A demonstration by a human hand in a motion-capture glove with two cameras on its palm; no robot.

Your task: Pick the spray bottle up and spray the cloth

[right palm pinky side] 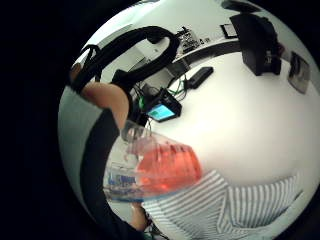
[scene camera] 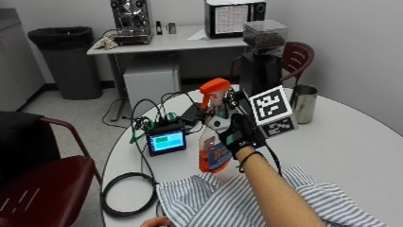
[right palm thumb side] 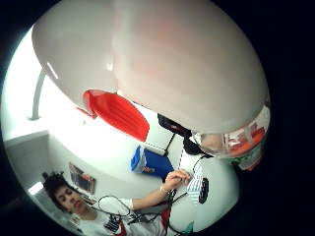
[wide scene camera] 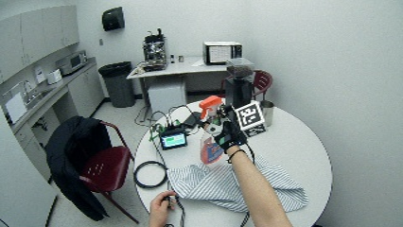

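**Spray bottle held upright above the cloth's far edge**

The gloved right hand [scene camera: 241, 135] is gripping the spray bottle [scene camera: 213, 142] around its neck, fingers curled round it just under the orange trigger head [scene camera: 214, 88]. The bottle is standing upright, its clear body with orange liquid hanging below the hand; contact between base and table cannot be judged. The striped cloth [scene camera: 220, 201] is lying spread on the round white table [scene camera: 353, 142], its far edge directly under the bottle. The bare hand [wide scene camera: 162, 203] is resting at the table's near edge beside the cloth. A small lit screen [scene camera: 167, 141] is sitting just beside the bottle.
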